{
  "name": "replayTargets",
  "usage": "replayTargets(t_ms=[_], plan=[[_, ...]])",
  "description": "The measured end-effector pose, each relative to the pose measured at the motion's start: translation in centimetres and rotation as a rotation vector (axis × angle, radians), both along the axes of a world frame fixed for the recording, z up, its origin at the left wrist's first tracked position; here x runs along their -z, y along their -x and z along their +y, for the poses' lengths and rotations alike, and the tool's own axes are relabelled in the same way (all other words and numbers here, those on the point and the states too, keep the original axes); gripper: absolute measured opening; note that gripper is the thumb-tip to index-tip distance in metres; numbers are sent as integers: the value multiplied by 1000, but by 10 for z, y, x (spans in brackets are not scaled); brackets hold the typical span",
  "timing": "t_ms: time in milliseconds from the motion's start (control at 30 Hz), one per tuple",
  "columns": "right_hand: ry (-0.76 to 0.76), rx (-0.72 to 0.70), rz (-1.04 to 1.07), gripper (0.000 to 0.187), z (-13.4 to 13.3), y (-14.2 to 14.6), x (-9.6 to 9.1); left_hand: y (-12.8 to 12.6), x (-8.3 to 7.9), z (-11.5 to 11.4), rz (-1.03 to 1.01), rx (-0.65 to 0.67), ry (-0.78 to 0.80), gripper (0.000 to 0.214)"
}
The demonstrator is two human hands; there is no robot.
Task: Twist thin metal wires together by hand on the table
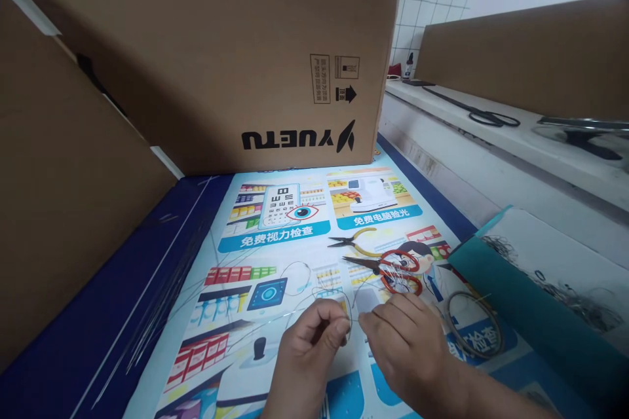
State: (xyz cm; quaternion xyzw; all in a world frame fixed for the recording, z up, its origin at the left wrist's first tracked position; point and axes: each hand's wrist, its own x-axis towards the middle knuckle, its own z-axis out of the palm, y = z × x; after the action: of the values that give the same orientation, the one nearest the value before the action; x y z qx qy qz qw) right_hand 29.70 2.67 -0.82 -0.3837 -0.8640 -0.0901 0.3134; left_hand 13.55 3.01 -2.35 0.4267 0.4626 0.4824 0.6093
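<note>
Fingertips (pixel 343 326) of left hand (pixel 309 357) pinched shut on thin wire (pixel 314 294), loop curling up and away over poster (pixel 275 236). Right hand (pixel 405 344) fingers curled close, tips touching same wire just beside left pinch (actual grip hidden, cannot tell). Red-handled scissors (pixel 400 270) just beyond knuckles, yellow-handled pliers (pixel 356 243) further. Wire coil (pixel 474 324) right of hand. Straight wires (pixel 162 288) far left. Cardboard box (pixel 236 65) behind.
</note>
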Motion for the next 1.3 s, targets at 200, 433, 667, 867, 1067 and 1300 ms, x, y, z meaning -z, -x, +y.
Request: replayTargets(t_ms=[200, 433, 667, 867, 1067, 1300], plan=[[217, -6, 236, 18, -3, 9, 0, 0, -2, -4, -39, 5, -72, 16], [84, 14, 172, 15, -3, 7, -3, 0, -2, -2, 16, -23, -100, 6], [-52, 13, 11, 14, -3, -1, -1, -1, 5, -2, -58, -35, -6, 21], [-75, -27, -107, 19, -1, -8, 1, -1, 1, -2, -49, -31, -68, 16], [-76, -85, -208, 20, -1, -8, -9, 2, 1, 1, 75, 60, -47, 20], [131, 7, -7, 17, 0, 0, -5, 2, -2, 0, 219, 60, -141, 14]])
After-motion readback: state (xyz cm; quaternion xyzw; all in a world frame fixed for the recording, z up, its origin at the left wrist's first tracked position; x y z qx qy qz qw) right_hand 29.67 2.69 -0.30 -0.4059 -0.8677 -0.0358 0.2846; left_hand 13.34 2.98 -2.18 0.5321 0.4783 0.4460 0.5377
